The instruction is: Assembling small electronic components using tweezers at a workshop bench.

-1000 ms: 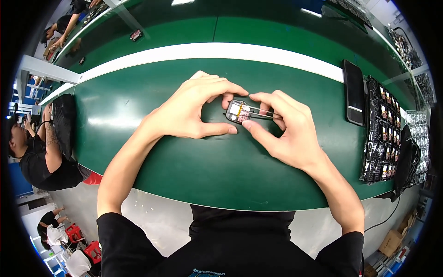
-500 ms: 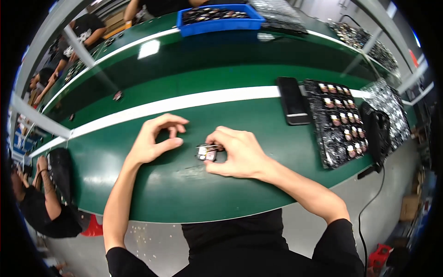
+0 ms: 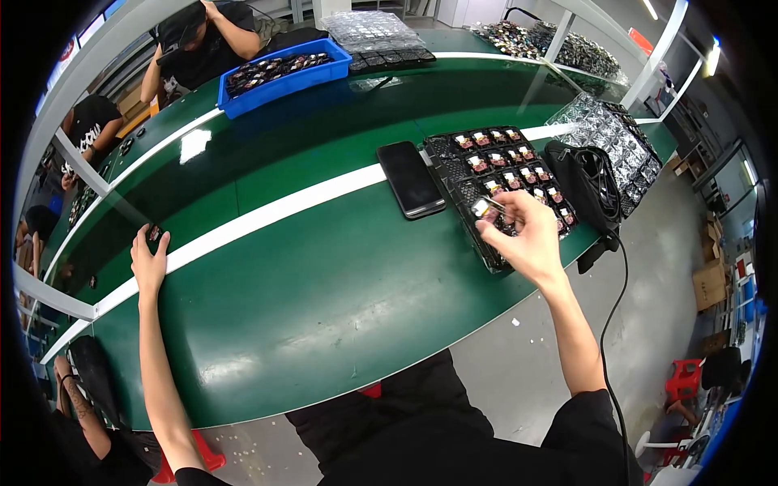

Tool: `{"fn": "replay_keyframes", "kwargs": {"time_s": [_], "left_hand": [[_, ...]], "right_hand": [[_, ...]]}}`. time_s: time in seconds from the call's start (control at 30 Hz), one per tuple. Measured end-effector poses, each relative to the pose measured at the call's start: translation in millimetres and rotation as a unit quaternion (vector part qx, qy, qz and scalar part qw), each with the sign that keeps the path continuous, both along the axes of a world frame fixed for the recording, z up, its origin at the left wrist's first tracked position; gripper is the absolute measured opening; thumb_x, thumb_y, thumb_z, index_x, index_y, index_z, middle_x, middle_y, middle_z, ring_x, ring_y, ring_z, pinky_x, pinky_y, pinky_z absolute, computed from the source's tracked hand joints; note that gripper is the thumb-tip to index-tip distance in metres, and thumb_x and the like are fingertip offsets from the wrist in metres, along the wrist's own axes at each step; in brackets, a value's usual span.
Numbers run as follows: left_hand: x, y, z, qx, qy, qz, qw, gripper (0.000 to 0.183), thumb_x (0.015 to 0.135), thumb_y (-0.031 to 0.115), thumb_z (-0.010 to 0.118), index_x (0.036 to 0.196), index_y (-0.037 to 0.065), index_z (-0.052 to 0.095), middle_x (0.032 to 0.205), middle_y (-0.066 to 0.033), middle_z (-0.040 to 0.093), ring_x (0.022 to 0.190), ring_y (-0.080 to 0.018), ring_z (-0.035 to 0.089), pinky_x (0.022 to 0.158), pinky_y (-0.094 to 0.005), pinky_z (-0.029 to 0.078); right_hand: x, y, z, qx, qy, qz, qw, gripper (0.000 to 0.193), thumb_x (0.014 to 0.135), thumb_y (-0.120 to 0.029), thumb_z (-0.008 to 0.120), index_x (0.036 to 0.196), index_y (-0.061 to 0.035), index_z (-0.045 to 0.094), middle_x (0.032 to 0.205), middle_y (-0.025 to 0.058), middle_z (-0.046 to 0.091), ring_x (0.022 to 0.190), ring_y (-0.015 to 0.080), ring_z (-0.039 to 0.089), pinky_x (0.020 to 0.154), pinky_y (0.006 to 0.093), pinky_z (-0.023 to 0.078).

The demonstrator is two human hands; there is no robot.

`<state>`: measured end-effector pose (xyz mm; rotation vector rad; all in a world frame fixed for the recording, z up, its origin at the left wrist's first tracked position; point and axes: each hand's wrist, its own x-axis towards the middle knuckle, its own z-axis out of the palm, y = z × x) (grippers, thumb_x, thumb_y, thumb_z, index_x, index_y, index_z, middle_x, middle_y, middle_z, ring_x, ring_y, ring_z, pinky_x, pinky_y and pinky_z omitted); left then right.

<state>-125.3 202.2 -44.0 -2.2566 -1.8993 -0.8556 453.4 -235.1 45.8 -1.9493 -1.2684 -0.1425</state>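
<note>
Over the left part of the black blister tray (image 3: 462,193), my right hand (image 3: 527,239) is closed on a small electronic part (image 3: 484,209) with a white and yellowish top. A thin shiny edge shows between its fingers. Several similar parts sit in the tray's pockets. At the far left, my left hand (image 3: 148,263) stretches past the white strip (image 3: 267,217). Its thumb and fingers close around a small dark part (image 3: 155,233) with a reddish spot, lying on the green surface.
A black phone (image 3: 412,180) lies left of the tray. To the tray's right are a black pouch with a cable (image 3: 585,185) and clear blister trays (image 3: 624,150). A blue bin (image 3: 284,78) of parts stands at the back, with a person (image 3: 207,44) behind it.
My right hand has carried its part from mid-table to the black tray at the right. My left hand has moved from mid-table to a small part at the far left. The view has turned right.
</note>
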Motion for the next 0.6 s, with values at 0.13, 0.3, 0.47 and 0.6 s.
{"fn": "replay_keyframes", "kwargs": {"time_s": [0.13, 0.3, 0.47, 0.6], "left_hand": [[3, 16, 2, -0.032, -0.015, -0.030, 0.999, 0.048, 0.111, 0.033, 0.072, 0.155, 0.017, 0.061, 0.140, -0.0125, 0.074, 0.135, -0.0350, 0.067, 0.113, -0.0467, 0.052], [-1, 4, 9, 0.037, -0.002, -0.075, 0.997, 0.043, 0.112, 0.021, 0.070, 0.152, 0.010, 0.062, 0.129, -0.0178, 0.076, 0.120, -0.0359, 0.073, 0.107, -0.0459, 0.056], [92, -98, 47, -0.023, -0.064, -0.321, 0.945, 0.041, 0.106, 0.005, 0.072, 0.147, 0.006, 0.070, 0.128, -0.0150, 0.068, 0.111, -0.0310, 0.071, 0.106, -0.0398, 0.056], [139, -179, 68, -0.102, 0.005, -0.471, 0.876, 0.037, 0.100, 0.003, 0.078, 0.137, 0.009, 0.077, 0.137, -0.0147, 0.065, 0.115, -0.0303, 0.068, 0.102, -0.0398, 0.057]], "right_hand": [[31, -28, -8, -0.041, -0.087, -0.096, 0.991, 0.043, 0.080, -0.031, 0.094, 0.109, -0.0035, 0.078, 0.081, 0.0065, 0.064, 0.072, 0.0229, 0.066, 0.069, 0.0386, 0.055], [28, -20, -19, -0.052, -0.105, -0.068, 0.991, 0.049, 0.090, -0.035, 0.093, 0.124, -0.0019, 0.080, 0.080, 0.0066, 0.064, 0.071, 0.0212, 0.065, 0.067, 0.0370, 0.053], [0, -1, -16, 0.004, 0.082, -0.005, 0.997, 0.038, 0.095, -0.021, 0.091, 0.126, 0.0000, 0.080, 0.079, -0.0025, 0.061, 0.062, 0.0057, 0.044, 0.057, 0.0266, 0.037], [-65, 34, -8, 0.021, 0.229, 0.161, 0.960, 0.028, 0.103, -0.014, 0.083, 0.124, 0.0031, 0.077, 0.085, -0.0005, 0.068, 0.070, 0.0045, 0.053, 0.062, 0.0253, 0.043]]}}
